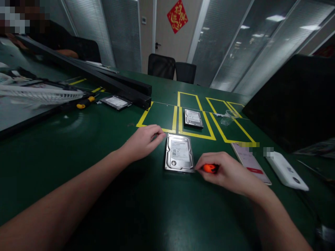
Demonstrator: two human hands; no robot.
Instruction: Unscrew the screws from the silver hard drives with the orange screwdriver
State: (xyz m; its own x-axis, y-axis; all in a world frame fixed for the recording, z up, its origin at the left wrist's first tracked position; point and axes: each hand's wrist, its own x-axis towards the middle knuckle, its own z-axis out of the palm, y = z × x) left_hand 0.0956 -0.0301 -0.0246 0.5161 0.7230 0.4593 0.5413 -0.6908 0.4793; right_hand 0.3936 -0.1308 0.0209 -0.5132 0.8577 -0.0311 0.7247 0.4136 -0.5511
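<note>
- The near hard drive (180,153) lies flat on the bench (157,216), label side up, directly in front of the person and just outside the yellow tape frame (197,136).
- The right hand (222,170) is closed around an orange tool (208,168), probably a screwdriver by its handle; the fingertips are right at the drive's near right corner. The tip cannot be made out, nor whether it touches the drive.
- The left hand (145,141) has its fingers curled, with thumb and forefinger close together by the far left corner. Whether it touches the drive or pinches something small, I cannot tell.
- The step in hand looks like work at that near right corner, with the left hand serving as a guide or steadying hand.
- As I judge it, the next move calls for a firm left-hand hold on the drive's edge, so that it does not turn under the tool, and for the tip to be seated squarely before any force.
- A second hard drive (193,118) lies inside the tape frame, beyond the near one, with neither hand on it.
</note>
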